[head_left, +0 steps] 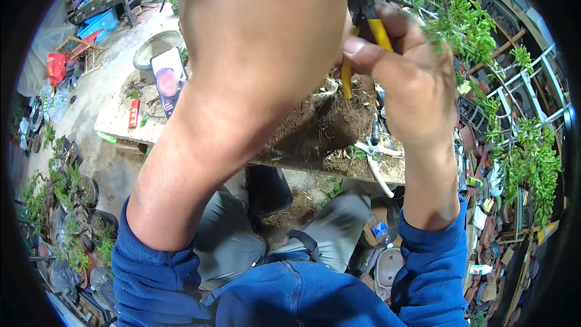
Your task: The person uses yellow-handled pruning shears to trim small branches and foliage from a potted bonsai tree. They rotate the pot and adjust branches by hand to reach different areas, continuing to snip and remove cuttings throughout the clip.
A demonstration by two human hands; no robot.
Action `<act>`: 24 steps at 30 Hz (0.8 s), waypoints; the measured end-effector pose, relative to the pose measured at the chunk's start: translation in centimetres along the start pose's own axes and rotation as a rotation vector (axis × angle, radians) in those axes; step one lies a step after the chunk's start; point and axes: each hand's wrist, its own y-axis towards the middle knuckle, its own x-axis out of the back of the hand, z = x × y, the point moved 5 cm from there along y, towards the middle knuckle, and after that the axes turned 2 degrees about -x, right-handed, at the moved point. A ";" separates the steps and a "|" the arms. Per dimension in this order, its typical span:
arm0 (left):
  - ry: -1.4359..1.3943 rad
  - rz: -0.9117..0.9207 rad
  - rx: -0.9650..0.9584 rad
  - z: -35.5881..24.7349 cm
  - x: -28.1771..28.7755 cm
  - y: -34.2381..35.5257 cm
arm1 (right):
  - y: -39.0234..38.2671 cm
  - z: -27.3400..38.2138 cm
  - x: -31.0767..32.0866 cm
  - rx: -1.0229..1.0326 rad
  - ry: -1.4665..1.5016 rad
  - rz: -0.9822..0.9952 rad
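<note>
My right hand [417, 79] grips pliers with yellow handles [380, 34], thumb and fingers closed about them. Their dark jaws point up, away from me. Raised close to the camera, my left hand [266, 24] covers much of the upper middle, and its fingers are hidden behind it or cut off by the frame. Below both hands lies a brown mass of soil and roots [327, 121] on the work table [121, 121]. A pair of shears with pale handles [376, 163] rests at the table's near edge, beneath my right wrist. Green needle foliage [454, 12] hangs just beyond my right hand.
On the table's left are a lit phone [168, 82], a small red box-like item [134, 113] and a round basin [157, 48]. A dark container [269, 191] stands below the near edge. Potted plants [72, 194] fill the left floor; clutter and a metal frame [529, 85] lie right.
</note>
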 end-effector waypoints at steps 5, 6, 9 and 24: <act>-0.082 -0.017 0.030 1.2 -0.4 1.0 | 0.4 -1.1 0.3 -0.306 0.855 -0.015; -0.118 -0.063 -0.008 1.4 -0.4 1.1 | 0.4 -1.0 0.3 -0.309 0.877 0.000; -0.172 -0.135 -0.096 1.8 -0.6 1.4 | 0.4 -0.8 0.5 -0.300 0.928 0.046; -0.117 -0.209 -0.003 0.8 1.9 -0.6 | -0.8 -0.6 -2.7 -0.425 1.529 0.266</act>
